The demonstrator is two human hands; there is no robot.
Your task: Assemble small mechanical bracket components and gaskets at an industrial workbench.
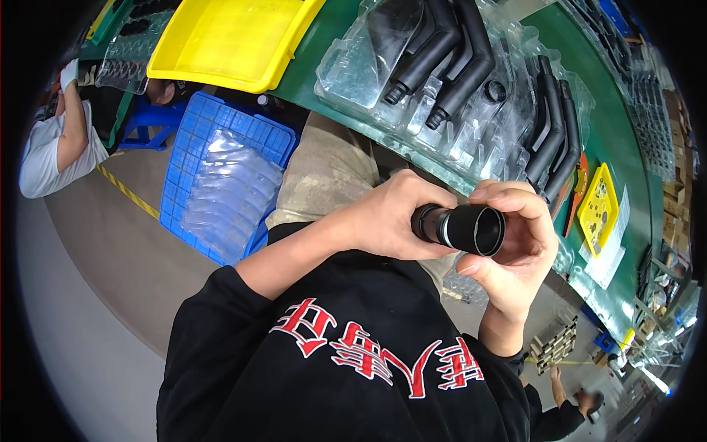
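In front of my chest is a short black cylindrical tube [471,228] with a thin silver ring near its middle and a wide open end facing right. My left hand [394,217] is closed around its narrower left part. Curved about the wide end are the thumb and fingers of my right hand [524,254], with the fingertips at its upper edge and the thumb by its lower edge. On the table beyond lie several black angled tubes [465,70] in clear plastic trays [353,77]. A small black ring-shaped part [495,91] sits among them.
The green table [313,70] carries a yellow bin [221,44], an orange-handled tool [579,188] and a small yellow tray [600,210] of small parts. Left of my legs, a blue crate [188,158] bears stacked clear plastic trays [236,188]. Other people are at far left and lower right.
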